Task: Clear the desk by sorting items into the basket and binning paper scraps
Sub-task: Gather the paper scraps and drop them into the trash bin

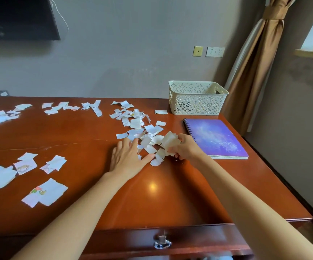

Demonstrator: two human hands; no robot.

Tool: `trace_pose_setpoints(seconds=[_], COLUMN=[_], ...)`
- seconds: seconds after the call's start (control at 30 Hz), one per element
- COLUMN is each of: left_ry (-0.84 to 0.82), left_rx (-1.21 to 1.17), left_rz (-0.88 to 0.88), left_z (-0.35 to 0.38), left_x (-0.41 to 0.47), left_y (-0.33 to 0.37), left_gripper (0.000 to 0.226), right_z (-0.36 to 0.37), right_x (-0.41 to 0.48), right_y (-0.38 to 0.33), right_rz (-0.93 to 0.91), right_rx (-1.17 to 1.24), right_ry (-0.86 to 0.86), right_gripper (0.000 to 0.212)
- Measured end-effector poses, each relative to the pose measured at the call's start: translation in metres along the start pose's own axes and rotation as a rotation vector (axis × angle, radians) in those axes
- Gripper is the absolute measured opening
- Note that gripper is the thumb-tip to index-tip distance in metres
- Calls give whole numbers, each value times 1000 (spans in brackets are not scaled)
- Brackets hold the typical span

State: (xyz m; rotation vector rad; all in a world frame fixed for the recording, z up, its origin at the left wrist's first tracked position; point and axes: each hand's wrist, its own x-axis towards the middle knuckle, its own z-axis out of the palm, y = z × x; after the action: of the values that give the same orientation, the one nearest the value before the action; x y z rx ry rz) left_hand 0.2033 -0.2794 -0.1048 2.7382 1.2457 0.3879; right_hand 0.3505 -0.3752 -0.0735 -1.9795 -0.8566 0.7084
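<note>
Torn white paper scraps (135, 122) lie scattered over the brown wooden desk (151, 194). My right hand (184, 148) is shut on a bunch of scraps (169, 140), held just above the desk. My left hand (128, 156) lies flat and open on the desk, its fingers touching the near edge of the scrap pile (151, 145). A cream lattice basket (197, 97) stands at the back right of the desk. Its inside is mostly hidden. A purple spiral notebook (213, 137) lies in front of the basket, right of my right hand.
More scraps (44, 192) lie at the near left, and others (1, 115) at the far left and along the back. A desk drawer with a metal pull (162, 242) faces me. A curtain (253, 59) hangs at the right, and a dark screen (18, 17) hangs on the wall.
</note>
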Motion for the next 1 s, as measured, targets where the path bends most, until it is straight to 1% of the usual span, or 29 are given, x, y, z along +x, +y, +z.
trace_pose_setpoints(seconds=[0.17, 0.4, 0.5, 0.57, 0.67, 0.8, 0.87, 0.9, 0.97, 1.0], left_ry=[61, 101, 119, 131, 152, 147, 162, 167, 157, 156], left_rx=[-15, 16, 16, 24, 33, 25, -43, -121, -336, -455], left_rz=[-3, 23, -9, -19, 17, 39, -8, -59, -184, -246], left_z=[6, 10, 10, 11, 9, 3, 1, 0, -6, -11], left_x=[14, 17, 15, 14, 11, 5, 6, 7, 10, 12], left_y=[8, 9, 9, 8, 10, 15, 16, 17, 24, 30], left_gripper=[57, 46, 45, 45, 42, 32, 28, 33, 44, 46], right_z=[-7, -4, -1, 0, 0, -5, -9, -11, -16, -18], right_x=[-7, -11, -10, -10, -9, -10, -12, -13, -17, -19], right_y=[5, 6, 7, 8, 8, 9, 10, 11, 13, 14], right_rz=[7, -23, -20, -21, -26, -10, 0, 5, 10, 6], right_rx=[25, 53, 52, 62, 86, 102, 112, 121, 149, 172], right_ry=[29, 41, 52, 58, 71, 97, 113, 121, 142, 153], right_gripper=[17, 13, 21, 19, 15, 22, 21, 19, 16, 17])
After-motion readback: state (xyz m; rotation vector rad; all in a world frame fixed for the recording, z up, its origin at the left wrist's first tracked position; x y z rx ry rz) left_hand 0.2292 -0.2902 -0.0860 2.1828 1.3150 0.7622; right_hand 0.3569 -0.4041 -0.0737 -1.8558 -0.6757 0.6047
